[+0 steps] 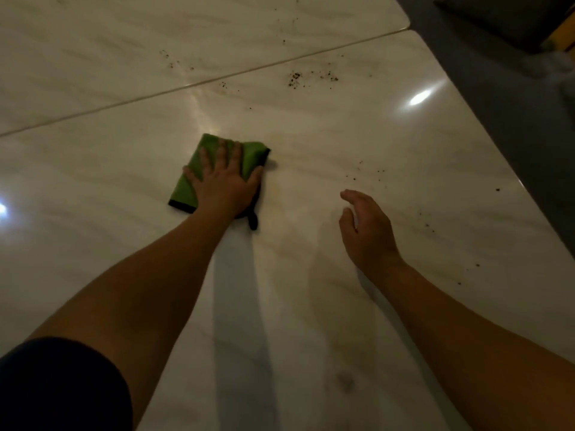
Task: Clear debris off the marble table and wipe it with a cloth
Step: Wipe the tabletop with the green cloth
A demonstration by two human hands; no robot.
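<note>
A folded green cloth [252,154] with a black edge lies flat on the pale marble table [311,135]. My left hand [224,181] presses down on it with fingers spread and straight. To the right, my right hand [367,231] hovers just over the table, fingers loosely curled, holding nothing. Dark crumbs [295,77] are scattered beyond the cloth near a seam, and more crumbs [370,172] lie right of my right hand toward the table's edge.
A seam [199,84] runs diagonally across the table between two slabs. The table's right edge [485,132] drops to a dark floor. A dark cushion or seat [504,17] sits at the top right. Bright light glares reflect off the marble.
</note>
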